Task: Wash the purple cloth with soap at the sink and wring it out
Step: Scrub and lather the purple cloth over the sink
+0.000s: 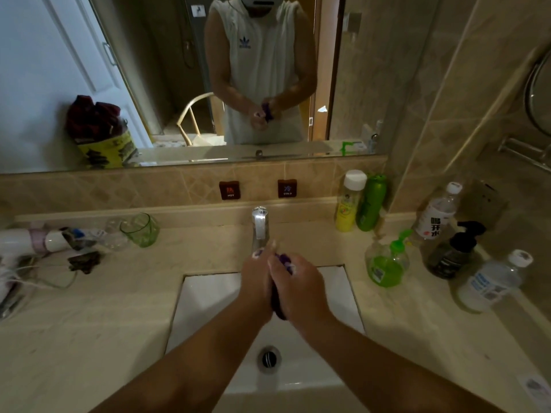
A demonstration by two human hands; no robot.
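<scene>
The purple cloth is bunched up and pressed between my two hands over the white sink. Only small purple bits show at my fingertips and below my palms. My left hand and my right hand are clasped together on the cloth, just in front of the chrome tap. White suds dot my fingertips. I see no water running from the tap. A green soap pump bottle stands on the counter right of the sink.
Right of the sink stand a yellow bottle, a green bottle, a dark spray bottle and two clear bottles. On the left counter lie a green glass, a hair dryer and its cord. A mirror hangs above.
</scene>
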